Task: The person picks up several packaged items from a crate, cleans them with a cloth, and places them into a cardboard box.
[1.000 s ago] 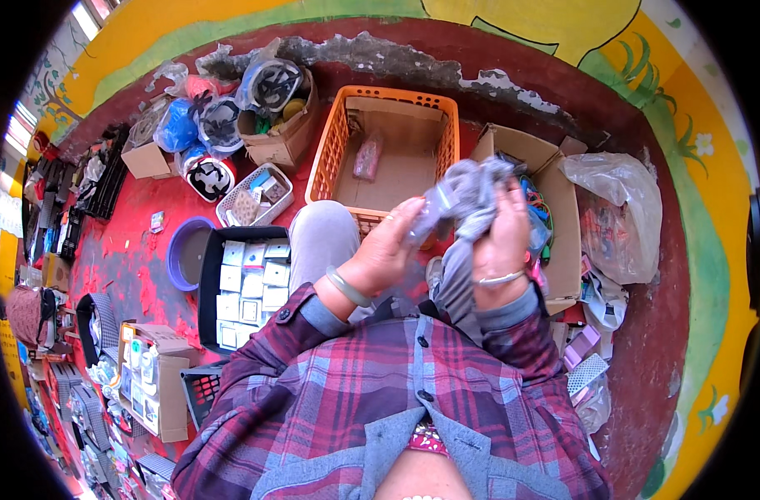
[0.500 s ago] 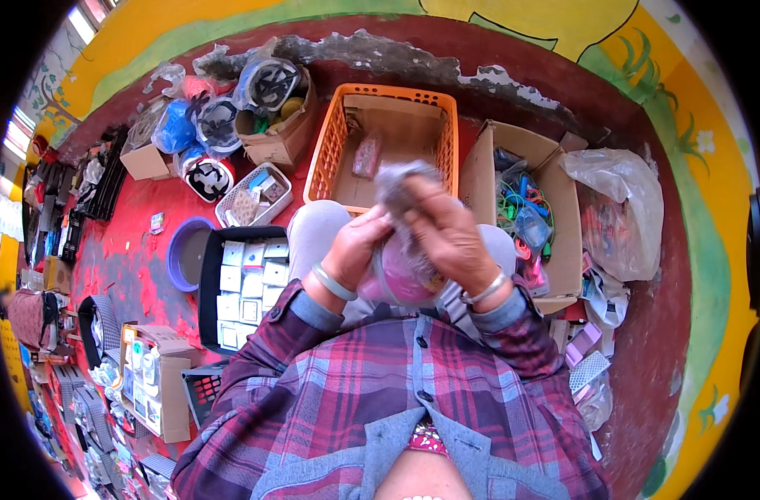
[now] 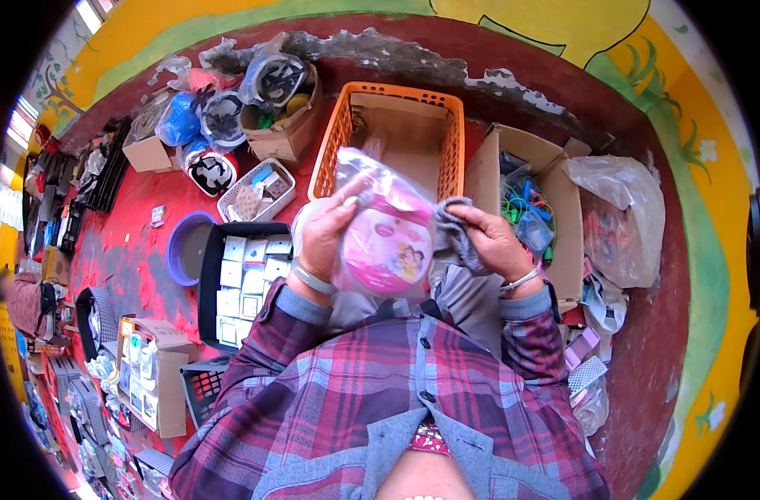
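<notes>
Pink disc [image 3: 386,248], hazy behind plastic [image 3: 370,168]

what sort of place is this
Possibly a storeroom or a stall: a black bin of small white boxes, an orange basket and a cardboard box of colourful items stand on the red floor.

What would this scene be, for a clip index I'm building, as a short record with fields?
Left hand: the left hand grips a clear bag by its left side
Bag contents: pink round item with printed figures
Right hand: the right hand pinches a grey cloth beside the bag
Ahead: orange basket, cardboard-lined
Right side: open cardboard box of colourful items
Left side: black bin of small white boxes; purple basin
</notes>
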A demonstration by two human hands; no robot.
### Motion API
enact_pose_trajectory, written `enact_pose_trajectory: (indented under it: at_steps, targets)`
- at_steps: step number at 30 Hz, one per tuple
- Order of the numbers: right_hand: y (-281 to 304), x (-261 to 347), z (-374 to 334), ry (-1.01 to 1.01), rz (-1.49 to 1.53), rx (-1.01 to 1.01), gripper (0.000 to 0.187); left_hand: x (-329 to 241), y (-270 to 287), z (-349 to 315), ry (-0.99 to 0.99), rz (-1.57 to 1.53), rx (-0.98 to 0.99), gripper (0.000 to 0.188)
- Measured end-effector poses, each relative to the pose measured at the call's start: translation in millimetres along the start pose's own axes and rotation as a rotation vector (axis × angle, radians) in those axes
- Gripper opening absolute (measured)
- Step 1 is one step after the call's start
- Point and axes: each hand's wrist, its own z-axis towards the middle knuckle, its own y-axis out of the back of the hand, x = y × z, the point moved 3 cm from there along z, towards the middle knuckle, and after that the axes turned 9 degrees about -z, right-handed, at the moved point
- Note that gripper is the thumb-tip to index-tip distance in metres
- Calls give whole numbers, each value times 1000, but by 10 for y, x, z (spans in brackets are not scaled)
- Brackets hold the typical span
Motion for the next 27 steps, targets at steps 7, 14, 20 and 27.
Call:
enact_pose_trajectory:
  at_steps: [7, 14, 20, 27]
  targets:
    - [368, 517, 5, 160, 245, -378, 35, -23, -30, 24, -19, -201, 59, 60]
    - [-261, 1086, 196, 653, -466, -121, 33, 82, -105, 22, -22, -61, 62, 59]
    - [12, -14, 168, 46, 50, -248, 36, -12, 288, -14, -76, -207, -88, 49]
    - [-67, 931, 150, 424, -223, -439, 44, 285, 133, 150, 4, -121, -49, 44]
